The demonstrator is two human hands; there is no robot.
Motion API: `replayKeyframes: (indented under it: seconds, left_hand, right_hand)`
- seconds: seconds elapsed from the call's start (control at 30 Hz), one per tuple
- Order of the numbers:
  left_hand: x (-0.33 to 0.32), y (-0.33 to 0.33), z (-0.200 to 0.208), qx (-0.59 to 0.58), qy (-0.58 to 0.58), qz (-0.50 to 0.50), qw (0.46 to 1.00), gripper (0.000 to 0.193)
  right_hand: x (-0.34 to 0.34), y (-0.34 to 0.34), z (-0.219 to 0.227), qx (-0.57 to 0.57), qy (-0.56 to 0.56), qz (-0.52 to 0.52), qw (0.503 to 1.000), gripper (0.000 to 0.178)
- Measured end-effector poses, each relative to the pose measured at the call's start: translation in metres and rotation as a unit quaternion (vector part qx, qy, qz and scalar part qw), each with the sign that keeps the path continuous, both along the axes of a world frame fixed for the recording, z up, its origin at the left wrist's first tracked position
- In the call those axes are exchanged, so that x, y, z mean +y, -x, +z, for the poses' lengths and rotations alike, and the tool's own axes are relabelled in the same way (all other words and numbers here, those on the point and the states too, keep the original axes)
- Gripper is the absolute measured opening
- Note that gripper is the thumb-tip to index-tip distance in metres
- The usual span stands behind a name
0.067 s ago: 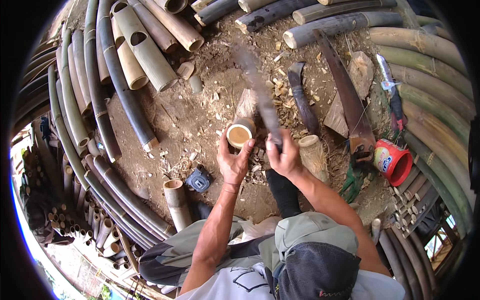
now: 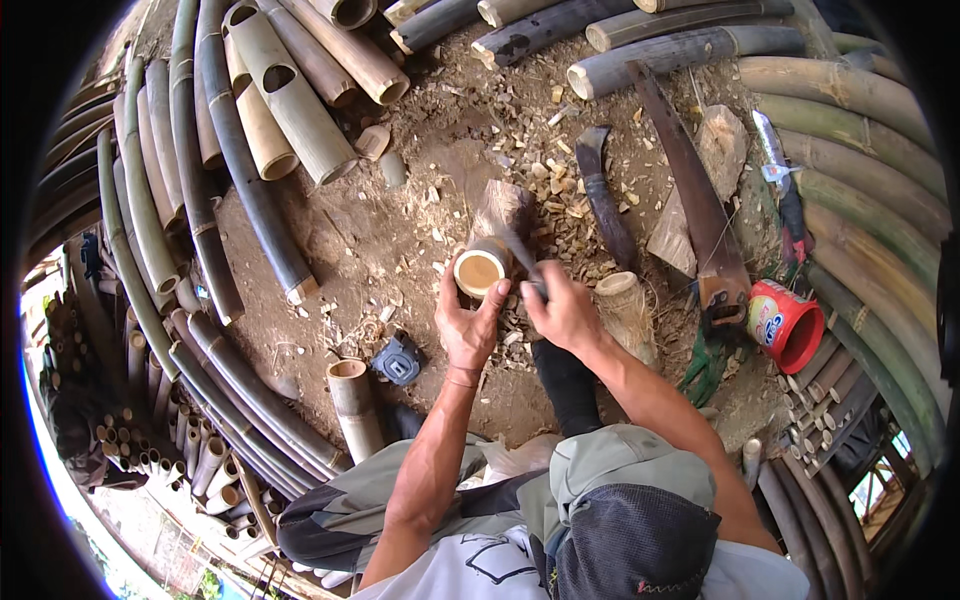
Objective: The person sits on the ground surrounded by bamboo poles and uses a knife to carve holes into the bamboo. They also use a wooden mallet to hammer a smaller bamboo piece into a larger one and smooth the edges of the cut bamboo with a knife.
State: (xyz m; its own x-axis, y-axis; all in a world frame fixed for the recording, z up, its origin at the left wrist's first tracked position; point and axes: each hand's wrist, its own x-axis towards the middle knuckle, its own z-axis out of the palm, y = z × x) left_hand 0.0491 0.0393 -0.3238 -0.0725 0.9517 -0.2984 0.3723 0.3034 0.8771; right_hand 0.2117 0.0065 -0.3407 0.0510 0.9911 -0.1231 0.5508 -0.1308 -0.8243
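Note:
My left hand (image 2: 467,332) wraps its fingers and thumb around a short bamboo section (image 2: 480,270), whose pale ringed end faces up toward me. Its far end meets a rough wooden block (image 2: 504,205) on the ground, though the contact is partly hidden. In my right hand (image 2: 567,313) is the dark handle of a long-bladed knife (image 2: 519,252). The blade, slightly blurred and foreshortened, lies close along the right side of the bamboo; I cannot tell whether it touches.
Wood chips cover the dirt. To the right lie a dark curved sheath-like piece (image 2: 600,185), a handsaw (image 2: 685,180) and a red tub (image 2: 798,335). A tape measure (image 2: 397,359) and an upright bamboo piece (image 2: 356,405) are left. Bamboo poles (image 2: 255,190) surround the area.
The knife blade has swung down from pointing far ahead, to beside the bamboo section. My right hand has tilted slightly left; my left hand keeps its place.

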Motion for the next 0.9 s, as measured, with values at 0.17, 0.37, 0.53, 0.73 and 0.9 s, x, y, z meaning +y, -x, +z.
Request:
replayKeyframes:
  seconds: [0.17,0.37,0.53,0.73,0.9]
  left_hand:
    - [0.006,0.011,-0.005,-0.057,0.047,-0.039,0.996,0.074]
    - [0.021,0.020,-0.006,-0.087,-0.061,-0.144,0.984,0.096]
    - [0.021,0.016,-0.004,-0.077,0.013,-0.098,0.992,0.089]
    - [0.022,0.016,0.002,-0.061,-0.009,-0.109,0.992,0.083]
    - [0.023,0.016,0.004,-0.063,-0.007,-0.094,0.994,0.081]
  right_hand:
    - [0.000,-0.005,0.018,0.055,0.072,-0.040,0.995,0.037]
    - [0.007,-0.016,0.035,0.061,0.106,-0.018,0.992,0.038]
    - [0.021,-0.009,0.061,0.085,-0.064,-0.038,0.994,0.034]
    - [0.005,-0.016,0.005,-0.010,0.116,0.037,0.992,0.033]
    - [0.021,-0.003,0.062,0.103,-0.047,-0.012,0.993,0.032]
